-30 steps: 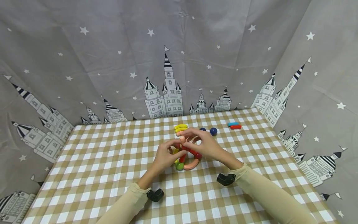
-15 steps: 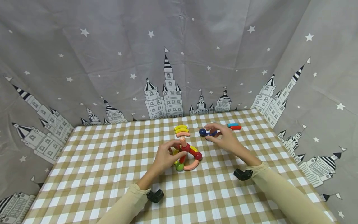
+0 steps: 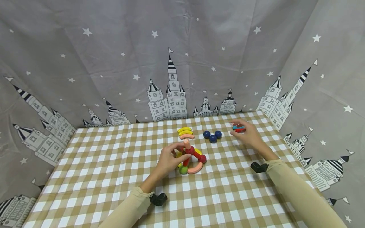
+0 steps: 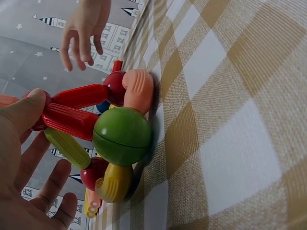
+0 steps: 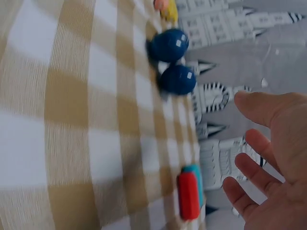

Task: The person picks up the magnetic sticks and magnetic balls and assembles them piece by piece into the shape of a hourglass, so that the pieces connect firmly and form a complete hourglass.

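A frame of magnetic sticks and balls stands on the table, with a green ball [image 4: 122, 136] at its near corner and a red ball [image 3: 190, 150] at its top. An upright peach stick [image 3: 187, 143] tops that red ball. My left hand [image 3: 171, 158] holds the frame near the top; in the left wrist view the thumb lies on the red ball. Straight red sticks [image 4: 72, 121] slope down from there. At the back right, my right hand [image 3: 248, 136], fingers spread, hovers by a red stick [image 5: 188, 195] and a light blue stick [image 5: 197, 178] with nothing in its grasp.
Three dark blue balls [image 3: 213, 138] sit together between the frame and the right hand. Curved yellow sticks [image 3: 184, 130] and a curved peach stick [image 3: 186, 136] lie behind the frame. A grey curtain [image 3: 119, 63] hangs along the table's back edge.
My right hand has left the top of the frame, passed over the blue balls and moved right to the red and light blue sticks. My left hand has stayed at the frame.
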A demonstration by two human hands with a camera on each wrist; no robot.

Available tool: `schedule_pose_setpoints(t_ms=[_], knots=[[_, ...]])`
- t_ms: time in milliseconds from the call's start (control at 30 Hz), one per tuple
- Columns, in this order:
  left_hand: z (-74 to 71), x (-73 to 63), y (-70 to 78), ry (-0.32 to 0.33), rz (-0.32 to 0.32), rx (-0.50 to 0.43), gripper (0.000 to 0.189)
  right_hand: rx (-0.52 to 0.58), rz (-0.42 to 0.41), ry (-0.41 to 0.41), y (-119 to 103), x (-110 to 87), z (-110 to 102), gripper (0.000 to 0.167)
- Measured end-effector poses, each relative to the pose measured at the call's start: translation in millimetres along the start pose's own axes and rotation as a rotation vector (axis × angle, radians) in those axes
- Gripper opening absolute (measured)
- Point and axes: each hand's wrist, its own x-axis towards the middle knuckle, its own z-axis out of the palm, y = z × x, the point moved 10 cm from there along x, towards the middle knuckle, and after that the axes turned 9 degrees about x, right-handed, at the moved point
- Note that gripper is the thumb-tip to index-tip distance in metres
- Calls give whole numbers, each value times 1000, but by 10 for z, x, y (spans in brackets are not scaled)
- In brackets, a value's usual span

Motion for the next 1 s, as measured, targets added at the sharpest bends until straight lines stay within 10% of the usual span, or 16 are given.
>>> schedule_pose_setpoints(t_ms=[1000], knots=[[3,0,-16,-16,-22,1,33,-232,101,-6,606,-30,-159,36]])
